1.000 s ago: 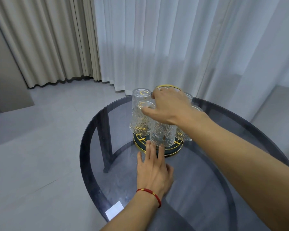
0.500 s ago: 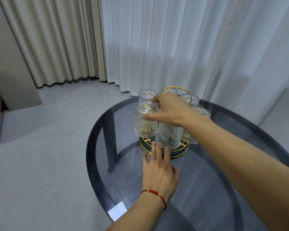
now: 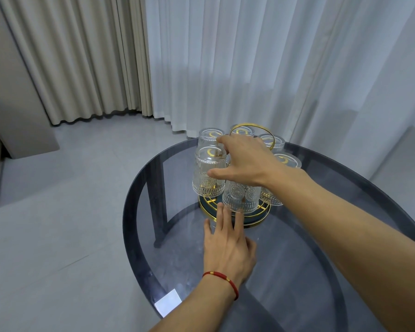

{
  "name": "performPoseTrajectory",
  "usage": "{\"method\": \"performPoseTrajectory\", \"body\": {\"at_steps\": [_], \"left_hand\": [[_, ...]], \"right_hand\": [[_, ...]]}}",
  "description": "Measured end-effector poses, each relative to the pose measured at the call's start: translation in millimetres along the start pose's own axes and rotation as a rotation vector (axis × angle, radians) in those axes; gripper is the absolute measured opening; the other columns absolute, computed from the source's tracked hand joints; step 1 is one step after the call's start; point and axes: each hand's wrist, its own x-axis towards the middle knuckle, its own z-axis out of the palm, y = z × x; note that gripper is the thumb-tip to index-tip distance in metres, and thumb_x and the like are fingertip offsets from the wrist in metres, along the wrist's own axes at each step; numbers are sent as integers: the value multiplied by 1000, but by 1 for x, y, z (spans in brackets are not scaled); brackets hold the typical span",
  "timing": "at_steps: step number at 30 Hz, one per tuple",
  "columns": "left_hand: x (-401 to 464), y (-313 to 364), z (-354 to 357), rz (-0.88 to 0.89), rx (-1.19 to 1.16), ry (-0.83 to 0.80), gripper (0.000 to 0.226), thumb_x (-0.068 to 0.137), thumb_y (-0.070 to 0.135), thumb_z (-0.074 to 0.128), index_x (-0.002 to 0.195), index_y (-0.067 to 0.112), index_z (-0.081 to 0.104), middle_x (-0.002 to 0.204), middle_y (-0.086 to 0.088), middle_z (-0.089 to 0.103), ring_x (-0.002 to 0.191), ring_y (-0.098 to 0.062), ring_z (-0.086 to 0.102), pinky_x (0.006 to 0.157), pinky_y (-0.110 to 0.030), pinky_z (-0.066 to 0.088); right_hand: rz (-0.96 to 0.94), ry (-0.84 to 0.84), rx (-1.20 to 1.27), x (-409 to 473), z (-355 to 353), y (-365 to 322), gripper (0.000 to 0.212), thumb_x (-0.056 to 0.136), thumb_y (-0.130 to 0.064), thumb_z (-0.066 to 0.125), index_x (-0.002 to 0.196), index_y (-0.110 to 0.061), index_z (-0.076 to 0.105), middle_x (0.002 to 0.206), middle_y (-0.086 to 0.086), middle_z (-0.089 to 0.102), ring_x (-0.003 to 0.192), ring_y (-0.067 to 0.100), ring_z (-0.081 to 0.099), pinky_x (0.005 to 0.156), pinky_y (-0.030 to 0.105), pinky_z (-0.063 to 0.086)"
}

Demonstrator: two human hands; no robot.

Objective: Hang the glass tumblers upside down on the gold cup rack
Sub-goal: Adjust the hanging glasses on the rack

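Right hand (image 3: 247, 164) over nearest glass tumbler (image 3: 240, 196), fingers spread loosely, grip hidden, likely seating it on gold cup rack (image 3: 235, 212). Left hand (image 3: 228, 245) flat, fingers straight, steadying rack base.

A round smoked-glass table (image 3: 309, 271) with a dark rim stood on a pale tiled floor (image 3: 58, 212), its dark legs showing through the top. Toward the far edge sat the gold cup rack (image 3: 235, 218) on its dark, gold-trimmed round base, with upturned glass tumblers (image 3: 209, 174) hanging around it. A left hand (image 3: 228, 250) lay flat on the glass just before the base. A white label (image 3: 168, 303) sat at the near edge.
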Motion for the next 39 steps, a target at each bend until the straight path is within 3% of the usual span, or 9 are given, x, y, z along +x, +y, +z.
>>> {"method": "performPoseTrajectory", "body": {"at_steps": [5, 10, 13, 17, 19, 23, 25, 31, 39], "left_hand": [[-1, 1, -1, 4, 0, 15, 63, 86, 37, 39, 146, 17, 39, 159, -16, 33, 152, -33, 20, 113, -56, 34], [0, 3, -2, -18, -20, 12, 70, 85, 34, 43, 152, 20, 29, 164, -13, 26, 154, -30, 15, 117, -56, 29], [1, 5, -3, -20, 1, -2, 70, 85, 34, 41, 153, 20, 28, 166, -13, 22, 154, -29, 14, 117, -55, 29], [1, 4, -4, -22, 5, -22, 73, 86, 34, 41, 155, 19, 26, 167, -13, 20, 154, -29, 16, 117, -54, 29], [1, 4, -5, -15, 13, -31, 71, 87, 35, 41, 154, 19, 25, 167, -13, 19, 154, -30, 15, 117, -55, 28], [0, 5, -4, 4, 25, -48, 73, 90, 35, 40, 157, 18, 15, 170, -14, 8, 156, -31, 6, 120, -57, 24], [-2, 6, -4, 22, 31, -54, 76, 91, 34, 40, 158, 15, 10, 171, -14, 3, 157, -32, 1, 121, -57, 22], [-11, 7, -5, 50, 66, -110, 74, 94, 45, 35, 156, 9, 17, 169, -18, 8, 156, -35, -1, 122, -55, 20], [-17, 2, -9, 75, 62, -145, 80, 98, 47, 32, 161, 14, -5, 170, -15, -9, 156, -30, -13, 126, -49, 7]], "right_hand": [[-21, 56, 92, -13, -2, 7, 78, 86, -60, 66, 149, -18, 47, 135, 4, 65, 126, 25, 58, 106, 46, 43], [-67, 200, 362, -42, -10, 39, 51, 90, -39, 62, 136, -17, 64, 130, -3, 70, 115, 11, 61, 104, 31, 47], [-74, 196, 261, -54, -9, 54, 60, 90, -53, 53, 135, -15, 65, 132, 1, 69, 124, 17, 59, 111, 38, 43], [-93, 16, 15, -56, -2, 55, 89, 87, -77, 41, 151, -16, 48, 146, 5, 58, 140, 22, 46, 124, 44, 23], [-91, 20, 24, -55, 3, 53, 85, 91, -70, 53, 155, -15, 42, 149, 6, 55, 144, 24, 42, 128, 48, 15], [-64, 72, 123, -54, 2, 50, 83, 87, -57, 71, 154, -17, 43, 145, 4, 59, 142, 24, 45, 128, 52, 11], [-71, 75, 119, -55, 2, 49, 83, 86, -58, 72, 153, -18, 44, 145, 3, 59, 142, 22, 46, 128, 53, 8], [-81, 81, 78, -60, 0, 48, 79, 83, -63, 72, 148, -22, 51, 146, -3, 58, 144, 17, 44, 128, 55, 3], [-97, 82, 62, -66, -5, 45, 77, 82, -64, 72, 147, -25, 54, 145, -4, 59, 144, 18, 45, 128, 54, 8]]}}
